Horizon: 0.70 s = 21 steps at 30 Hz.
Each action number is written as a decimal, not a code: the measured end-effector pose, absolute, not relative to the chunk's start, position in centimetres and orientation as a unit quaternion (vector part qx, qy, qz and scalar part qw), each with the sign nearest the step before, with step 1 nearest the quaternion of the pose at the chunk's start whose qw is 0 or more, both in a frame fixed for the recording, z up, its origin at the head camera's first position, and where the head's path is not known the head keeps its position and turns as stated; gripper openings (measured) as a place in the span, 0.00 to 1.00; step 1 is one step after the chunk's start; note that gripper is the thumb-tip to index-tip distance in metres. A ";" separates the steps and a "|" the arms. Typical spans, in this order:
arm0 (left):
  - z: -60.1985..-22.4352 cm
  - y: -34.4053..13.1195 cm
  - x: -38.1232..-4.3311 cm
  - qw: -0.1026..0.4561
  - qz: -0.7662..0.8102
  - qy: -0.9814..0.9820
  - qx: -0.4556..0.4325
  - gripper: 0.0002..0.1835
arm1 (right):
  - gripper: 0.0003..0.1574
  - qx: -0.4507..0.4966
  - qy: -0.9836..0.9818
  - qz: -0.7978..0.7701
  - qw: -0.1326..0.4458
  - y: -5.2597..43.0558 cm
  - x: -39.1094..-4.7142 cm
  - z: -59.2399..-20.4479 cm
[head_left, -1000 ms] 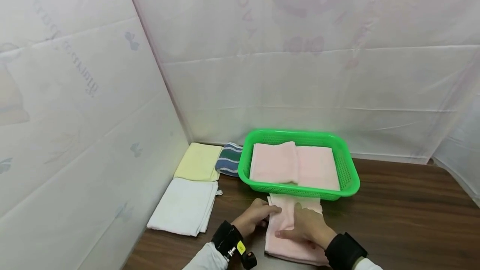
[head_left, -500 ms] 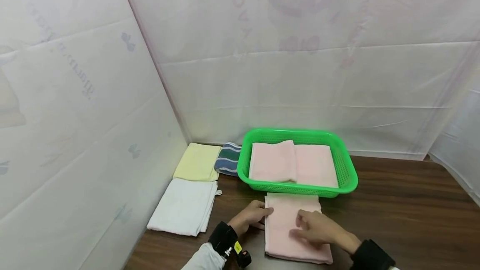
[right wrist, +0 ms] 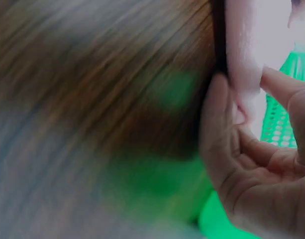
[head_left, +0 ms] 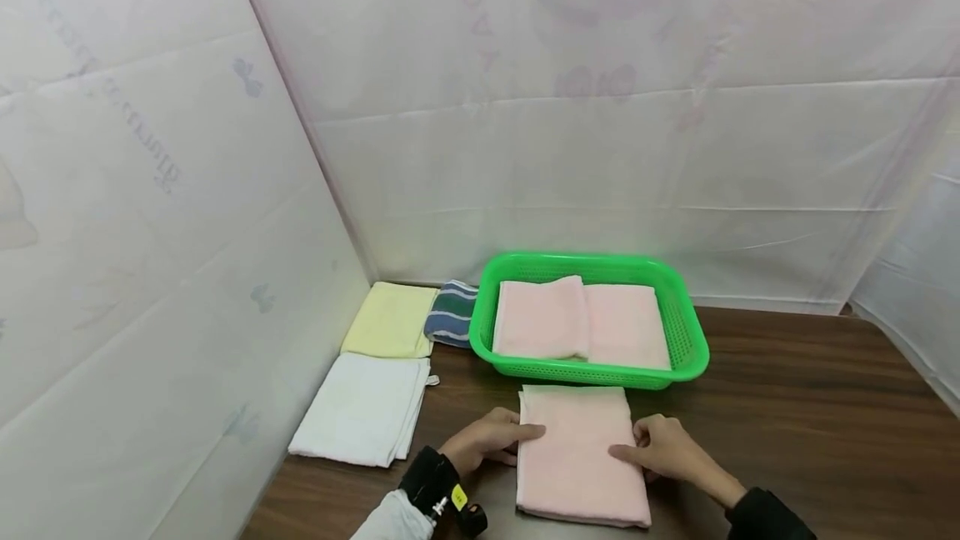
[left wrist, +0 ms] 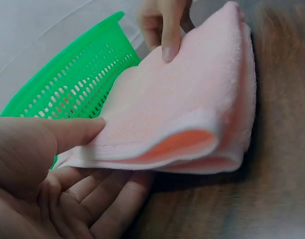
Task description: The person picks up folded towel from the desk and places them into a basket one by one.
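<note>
A folded pink towel lies on the table just in front of the green basket. My left hand grips its left edge, thumb on top and the other fingers underneath, as the left wrist view shows. At the opposite edge my right hand pinches the towel, its thumb on the upper face and its fingers at the side and below. Folded layers of the towel show at the edge nearest the left wrist camera. Two more folded pink towels lie in the basket, one partly overlapping the other.
The green basket stands at the back against the white sheet wall. To its left are a striped blue-green towel, a folded yellow towel and a folded white towel. Dark wood tabletop extends to the right.
My right hand has lifted off the towel's top and moved to its right edge, where it now pinches. The left hand keeps to the left edge. The towel's top now lies smoother.
</note>
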<state>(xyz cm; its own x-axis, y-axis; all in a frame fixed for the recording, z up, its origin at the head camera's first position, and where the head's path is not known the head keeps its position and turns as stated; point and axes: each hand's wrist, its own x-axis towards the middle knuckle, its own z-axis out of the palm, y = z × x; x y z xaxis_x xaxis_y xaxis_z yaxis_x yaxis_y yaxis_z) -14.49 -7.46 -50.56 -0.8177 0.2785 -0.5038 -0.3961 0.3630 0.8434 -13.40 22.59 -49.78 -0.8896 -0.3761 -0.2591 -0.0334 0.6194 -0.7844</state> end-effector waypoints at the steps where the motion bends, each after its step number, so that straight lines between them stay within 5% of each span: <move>1: -50.6 -7.5 -14.3 0.302 0.563 0.768 -0.041 0.16 | 0.24 -0.111 0.865 -0.435 0.226 22.8 -13.5 -49.8; 5: -50.6 -7.3 -13.8 0.296 0.580 0.757 -0.050 0.15 | 0.19 -0.093 0.792 -0.499 0.340 23.9 -14.5 -49.8; 11: -50.0 -7.8 -13.7 0.307 0.616 0.724 -0.051 0.09 | 0.33 -0.139 0.612 -0.611 0.482 25.1 -15.4 -51.3; 15: -50.1 -8.0 -13.4 0.312 0.626 0.712 -0.053 0.12 | 0.30 -0.148 0.589 -0.639 0.472 25.0 -14.8 -52.2; 21: -48.7 -8.4 -12.9 0.316 0.625 0.714 -0.018 0.16 | 0.24 -0.157 0.693 -0.604 0.360 23.9 -13.9 -50.3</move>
